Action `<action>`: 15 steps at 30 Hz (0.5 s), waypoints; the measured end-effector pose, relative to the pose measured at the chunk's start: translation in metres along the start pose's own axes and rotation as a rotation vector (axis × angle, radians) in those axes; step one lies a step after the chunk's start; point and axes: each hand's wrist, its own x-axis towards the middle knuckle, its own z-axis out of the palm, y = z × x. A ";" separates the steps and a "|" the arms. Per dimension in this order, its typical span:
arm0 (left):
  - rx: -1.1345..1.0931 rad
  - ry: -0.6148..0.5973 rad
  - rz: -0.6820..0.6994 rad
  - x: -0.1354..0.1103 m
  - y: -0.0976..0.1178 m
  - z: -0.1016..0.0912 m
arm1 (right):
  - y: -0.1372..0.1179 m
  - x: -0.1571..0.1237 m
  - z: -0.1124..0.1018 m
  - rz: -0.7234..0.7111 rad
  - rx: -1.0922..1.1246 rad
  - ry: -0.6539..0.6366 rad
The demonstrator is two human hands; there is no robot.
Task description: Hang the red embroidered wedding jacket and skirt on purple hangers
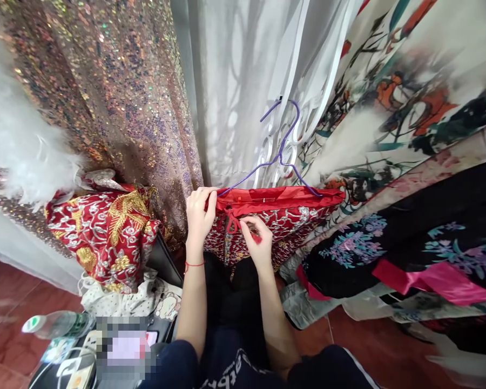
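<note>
From your head camera, here's the red garment [295,220], right in front of you with its waistband [279,195] opening upward and the purple hanger [282,154] reaching down into it. Your left hand [201,213] grips the waistband's left end, thumb on the near side; your right hand [259,237] pinches the red cord [232,222] by its loop, with more red tucked inside the fingers, too hidden to sort out. Now watch that loop! Tug it hard and it could knot, or drag the waistband into a bunch on one side. And the far right end, no hand there: I'd judge that if your left hand slackens, the band could tilt and slip off the hanger's arm. The hook stands against the pale strips [297,92] behind, and whether it's caught on them you can't tell from here; if it is, a pull downward could snag. Low down, the garment meets your dark-clad legs [230,292], so shifting a knee could crease the fabric.
</note>
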 end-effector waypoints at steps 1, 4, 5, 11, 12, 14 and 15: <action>-0.049 0.013 -0.003 -0.002 -0.001 -0.001 | 0.002 -0.001 -0.002 -0.039 -0.032 -0.045; -0.133 0.170 -0.040 -0.011 -0.005 0.002 | 0.005 -0.003 -0.001 -0.099 -0.085 -0.138; -0.141 0.249 -0.078 -0.016 -0.006 0.005 | 0.007 -0.003 0.000 -0.096 -0.094 -0.151; -0.298 0.239 -0.288 -0.041 -0.006 0.029 | 0.014 -0.004 0.005 -0.034 -0.113 -0.145; -0.303 0.238 -0.299 -0.042 -0.006 0.032 | 0.015 -0.004 0.004 -0.023 -0.109 -0.151; -0.263 0.247 -0.296 -0.042 -0.006 0.037 | 0.016 -0.004 0.003 -0.007 -0.104 -0.160; -0.239 0.233 -0.280 -0.041 -0.007 0.039 | 0.016 -0.003 0.003 -0.002 -0.102 -0.162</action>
